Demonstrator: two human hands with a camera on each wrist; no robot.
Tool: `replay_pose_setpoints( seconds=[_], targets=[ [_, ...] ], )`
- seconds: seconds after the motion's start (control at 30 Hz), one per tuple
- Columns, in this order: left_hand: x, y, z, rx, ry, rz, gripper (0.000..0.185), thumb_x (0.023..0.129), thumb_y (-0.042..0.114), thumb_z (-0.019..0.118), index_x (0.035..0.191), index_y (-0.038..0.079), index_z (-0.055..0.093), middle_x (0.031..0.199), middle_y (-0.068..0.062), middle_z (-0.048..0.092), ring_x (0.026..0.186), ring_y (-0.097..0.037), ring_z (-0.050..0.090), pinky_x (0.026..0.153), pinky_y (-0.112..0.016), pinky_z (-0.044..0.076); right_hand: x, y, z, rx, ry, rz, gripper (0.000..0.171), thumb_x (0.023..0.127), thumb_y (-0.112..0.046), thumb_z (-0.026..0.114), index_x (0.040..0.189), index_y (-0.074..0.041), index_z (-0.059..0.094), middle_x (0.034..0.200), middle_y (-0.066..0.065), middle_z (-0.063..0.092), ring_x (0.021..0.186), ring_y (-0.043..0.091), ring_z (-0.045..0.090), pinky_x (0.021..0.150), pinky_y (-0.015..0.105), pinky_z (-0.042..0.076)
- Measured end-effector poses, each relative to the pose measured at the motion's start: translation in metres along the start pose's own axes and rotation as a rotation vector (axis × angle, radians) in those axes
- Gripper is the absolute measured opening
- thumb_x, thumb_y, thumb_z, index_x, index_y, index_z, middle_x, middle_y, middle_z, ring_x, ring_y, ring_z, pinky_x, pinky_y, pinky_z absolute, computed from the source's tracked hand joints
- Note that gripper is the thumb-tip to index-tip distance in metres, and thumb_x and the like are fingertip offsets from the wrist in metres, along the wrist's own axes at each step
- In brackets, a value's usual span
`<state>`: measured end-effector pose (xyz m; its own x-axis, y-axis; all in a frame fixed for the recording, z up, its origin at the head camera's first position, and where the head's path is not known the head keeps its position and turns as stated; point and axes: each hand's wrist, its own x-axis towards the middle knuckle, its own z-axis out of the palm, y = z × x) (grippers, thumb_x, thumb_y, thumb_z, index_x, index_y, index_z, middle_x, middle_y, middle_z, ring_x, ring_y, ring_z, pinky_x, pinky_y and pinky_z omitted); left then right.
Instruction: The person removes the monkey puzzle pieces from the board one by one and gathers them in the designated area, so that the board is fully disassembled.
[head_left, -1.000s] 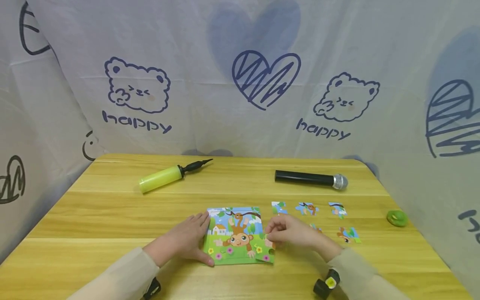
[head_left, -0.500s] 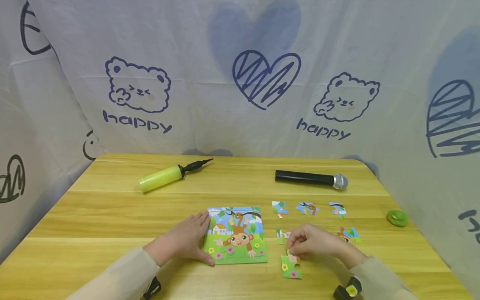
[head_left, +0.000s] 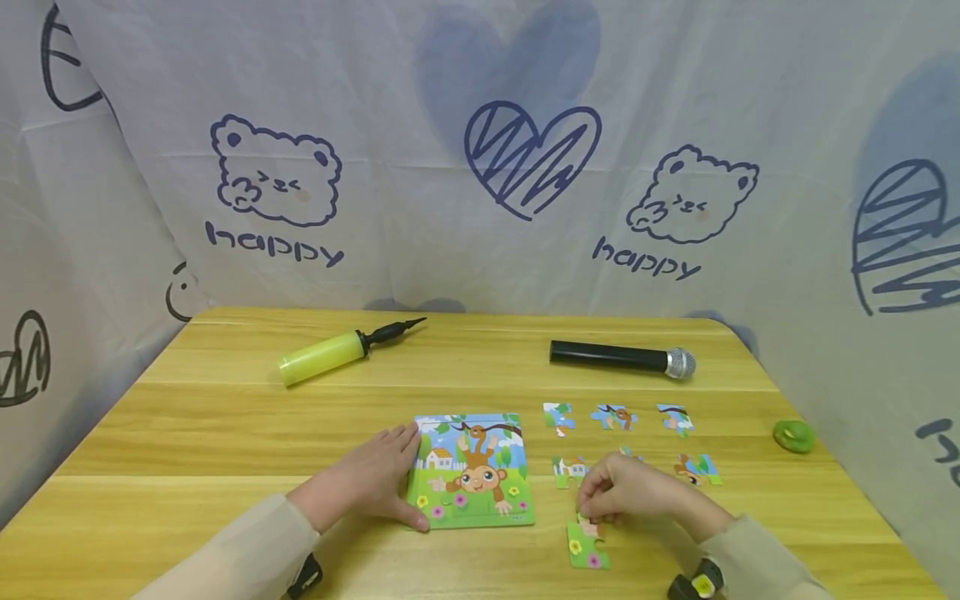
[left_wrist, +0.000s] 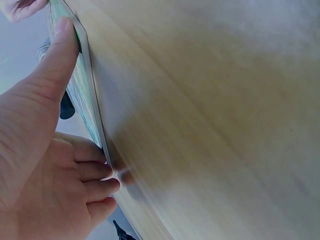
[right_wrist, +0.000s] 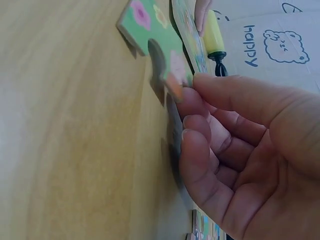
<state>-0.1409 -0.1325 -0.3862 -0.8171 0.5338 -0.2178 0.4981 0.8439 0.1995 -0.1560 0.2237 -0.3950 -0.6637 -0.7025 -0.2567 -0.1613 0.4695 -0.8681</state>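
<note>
My left hand (head_left: 375, 482) lies along the left side of a square monkey-picture jigsaw puzzle board (head_left: 480, 492) that is flat on the table. In the left wrist view its thumb (left_wrist: 60, 50) rests over the board's edge and its fingers touch the rim. Right of the board, my right hand (head_left: 630, 490) pinches a jigsaw puzzle piece (head_left: 587, 552) by its upper corner between thumb and index finger. Green with flowers and part of a pink hand, the piece (right_wrist: 159, 36) is tilted just above the wood in the right wrist view.
Several loose puzzle pieces lie in two rows to the right, including a tree-branch piece (head_left: 676, 419) and a house piece (head_left: 568, 471); my right hand partly hides one. A yellow hand pump (head_left: 322, 357), a black microphone (head_left: 611, 356) and a small green object (head_left: 793, 436) stand around them.
My right hand has carried the puzzle piece from the board's right edge rightward and toward me, below the rows of pieces. My left hand has stayed on the board.
</note>
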Motion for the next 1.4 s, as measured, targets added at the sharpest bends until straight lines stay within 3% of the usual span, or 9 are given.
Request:
replay_pose_setpoints(
  seconds=[0.43, 0.63, 0.9, 1.03, 1.27, 1.4],
  targets=[
    [0.001, -0.002, 0.001, 0.001, -0.009, 0.011, 0.117, 0.063, 0.07, 0.063, 0.138, -0.012, 0.027, 0.145, -0.027, 0.02, 0.133, -0.039, 0.021, 0.109, -0.045, 0.018, 0.009, -0.013, 0.0, -0.045, 0.013, -0.017, 0.012, 0.086, -0.01, 0.063, 0.089, 0.0, 0.066, 0.064, 0.002, 0.057, 0.049, 0.007, 0.043, 0.045, 0.015, 0.038],
    [0.0, -0.002, 0.001, -0.012, -0.013, 0.011, 0.116, 0.064, 0.069, 0.064, 0.138, -0.012, 0.027, 0.145, -0.028, 0.02, 0.132, -0.04, 0.021, 0.109, -0.046, 0.018, 0.025, -0.026, 0.006, -0.079, 0.026, -0.035, 0.014, 0.085, -0.009, 0.063, 0.094, 0.001, 0.066, 0.072, 0.006, 0.061, 0.054, 0.01, 0.046, 0.049, 0.018, 0.042],
    [-0.001, -0.001, 0.0, -0.022, -0.012, 0.01, 0.116, 0.064, 0.069, 0.065, 0.138, -0.012, 0.027, 0.145, -0.028, 0.02, 0.133, -0.039, 0.021, 0.109, -0.046, 0.018, 0.054, -0.04, 0.022, -0.112, 0.013, -0.084, 0.015, 0.084, -0.006, 0.063, 0.097, 0.0, 0.066, 0.072, 0.001, 0.062, 0.057, 0.008, 0.05, 0.051, 0.018, 0.045],
    [0.0, -0.001, 0.0, -0.016, -0.01, 0.009, 0.116, 0.064, 0.069, 0.065, 0.138, -0.012, 0.027, 0.145, -0.027, 0.02, 0.133, -0.039, 0.021, 0.109, -0.046, 0.018, 0.066, -0.044, 0.029, -0.121, 0.013, -0.069, 0.012, 0.084, -0.006, 0.064, 0.096, -0.003, 0.066, 0.071, -0.001, 0.06, 0.058, 0.008, 0.048, 0.051, 0.018, 0.042],
    [0.002, -0.003, 0.002, 0.003, -0.016, -0.004, 0.117, 0.062, 0.071, 0.063, 0.139, -0.01, 0.026, 0.146, -0.025, 0.019, 0.133, -0.038, 0.021, 0.109, -0.045, 0.018, 0.079, -0.049, 0.038, -0.089, 0.0, -0.035, 0.012, 0.086, -0.006, 0.064, 0.097, -0.002, 0.065, 0.072, 0.005, 0.063, 0.059, 0.016, 0.058, 0.052, 0.027, 0.051],
    [0.002, -0.003, 0.002, -0.002, -0.012, 0.002, 0.117, 0.062, 0.07, 0.064, 0.139, -0.011, 0.027, 0.146, -0.026, 0.02, 0.133, -0.039, 0.021, 0.109, -0.045, 0.018, 0.084, -0.052, 0.042, -0.12, 0.0, -0.045, 0.012, 0.086, -0.006, 0.064, 0.097, -0.003, 0.065, 0.071, 0.003, 0.062, 0.057, 0.014, 0.056, 0.05, 0.026, 0.051]
  ],
)
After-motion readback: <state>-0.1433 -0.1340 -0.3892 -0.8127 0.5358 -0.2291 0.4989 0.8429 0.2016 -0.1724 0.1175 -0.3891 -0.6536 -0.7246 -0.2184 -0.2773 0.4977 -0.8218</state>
